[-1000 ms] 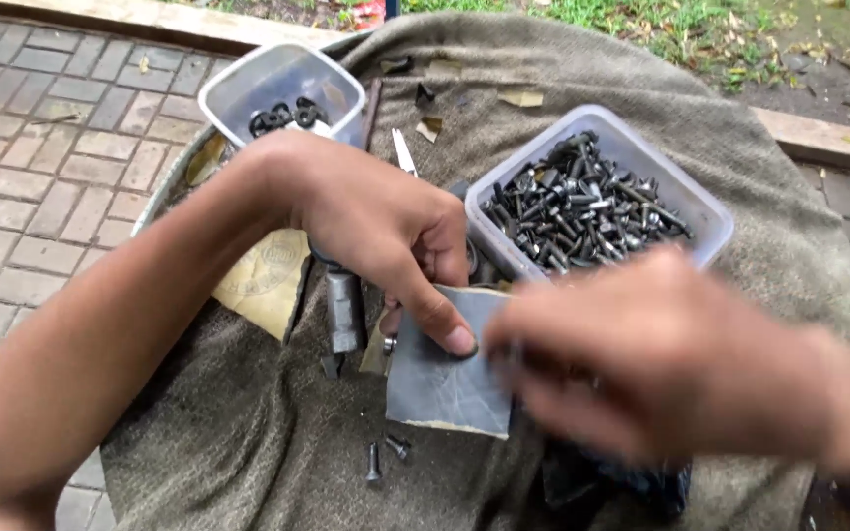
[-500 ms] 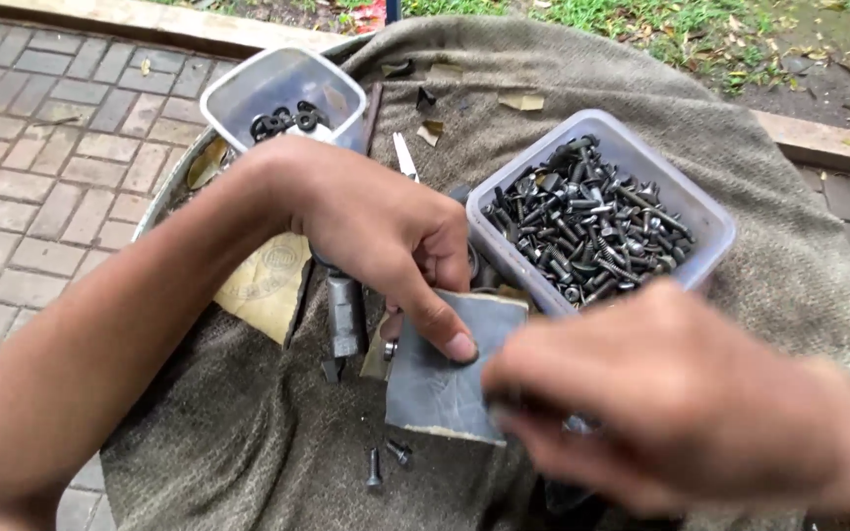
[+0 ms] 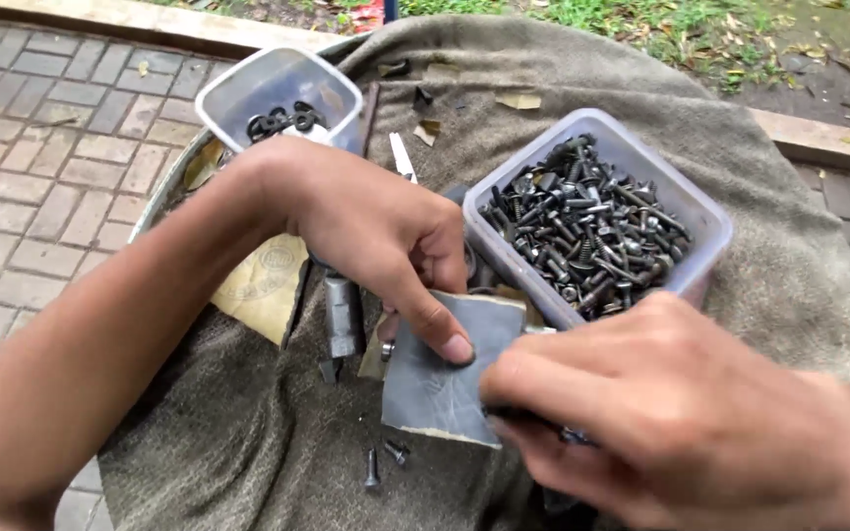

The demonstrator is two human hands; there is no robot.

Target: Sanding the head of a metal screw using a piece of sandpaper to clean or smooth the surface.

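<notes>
Grey and gritty, the square sheet of dark sandpaper (image 3: 450, 379) lies flat on the coarse olive-brown cloth (image 3: 248, 442); our left hand (image 3: 386, 236) pins it with a fingertip so it cannot slide, while our right hand (image 3: 661, 413) is clenched at its near edge around something small and dark that we cannot make out. Just beyond, within easy reach, stands the clear plastic tub of dark bolts and screws (image 3: 597, 231), a smaller clear tub of black rings (image 3: 282, 98) sits farther back, and loose screws (image 3: 386, 460) lie beside the sheet.
</notes>
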